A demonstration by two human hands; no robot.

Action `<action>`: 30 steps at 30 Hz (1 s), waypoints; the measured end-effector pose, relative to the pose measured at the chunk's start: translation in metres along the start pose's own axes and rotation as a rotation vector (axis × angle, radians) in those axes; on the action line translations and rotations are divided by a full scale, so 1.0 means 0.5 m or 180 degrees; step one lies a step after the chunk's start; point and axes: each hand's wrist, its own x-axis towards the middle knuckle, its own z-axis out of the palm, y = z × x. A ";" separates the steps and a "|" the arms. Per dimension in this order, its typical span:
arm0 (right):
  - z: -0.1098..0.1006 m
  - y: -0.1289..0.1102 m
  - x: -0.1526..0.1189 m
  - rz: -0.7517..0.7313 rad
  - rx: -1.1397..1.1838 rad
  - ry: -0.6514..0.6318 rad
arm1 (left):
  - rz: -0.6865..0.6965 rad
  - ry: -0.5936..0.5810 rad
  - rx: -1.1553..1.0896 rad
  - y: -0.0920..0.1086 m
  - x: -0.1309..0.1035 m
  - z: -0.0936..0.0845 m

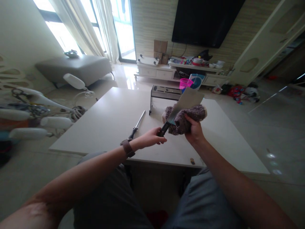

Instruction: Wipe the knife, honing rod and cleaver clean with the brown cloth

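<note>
My left hand (154, 137) is closed around the black handle of a broad-bladed cleaver (187, 100), held above the table with its blade slanting up to the right. In my right hand (195, 130) is a bunched, fuzzy brown towel (183, 122), which lies against the lower part of the blade and covers some of it. A sharpening steel (139, 121) with a black handle rests on the white table (107, 121), left of the cleaver; my left forearm partly hides its handle end. Behind the towel stands a knife block (164, 95) with slots in its top.
Near the table's front edge lies a small brown object (192, 161). A pink mesh basket (186, 83) shows beyond the far edge. White lamp arms (57, 122) reach in from the left. A cluttered TV cabinet (164, 73) and a grey ottoman (73, 68) stand farther back.
</note>
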 end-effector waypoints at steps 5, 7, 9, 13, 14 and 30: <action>-0.003 0.002 -0.023 0.0552 0.0029 -0.0505 | -0.0144 -0.0293 -0.0596 0.009 -0.014 0.029; 0.000 0.003 -0.038 0.0658 0.0041 -0.0637 | -0.0146 -0.0301 -0.0956 0.016 -0.020 0.031; 0.003 0.000 -0.051 0.0735 0.0079 -0.0682 | -0.0226 -0.0238 -0.1143 0.022 -0.022 0.027; 0.007 -0.009 -0.064 0.0924 0.0141 -0.0803 | -0.0159 -0.0043 -0.0671 0.027 -0.023 0.014; 0.007 -0.012 -0.064 0.0982 0.0116 -0.0841 | -0.0112 -0.0013 -0.0535 0.027 -0.023 0.011; 0.012 -0.045 0.055 0.0240 -0.0211 -0.0421 | -0.0120 0.0415 -0.0584 0.055 -0.026 -0.012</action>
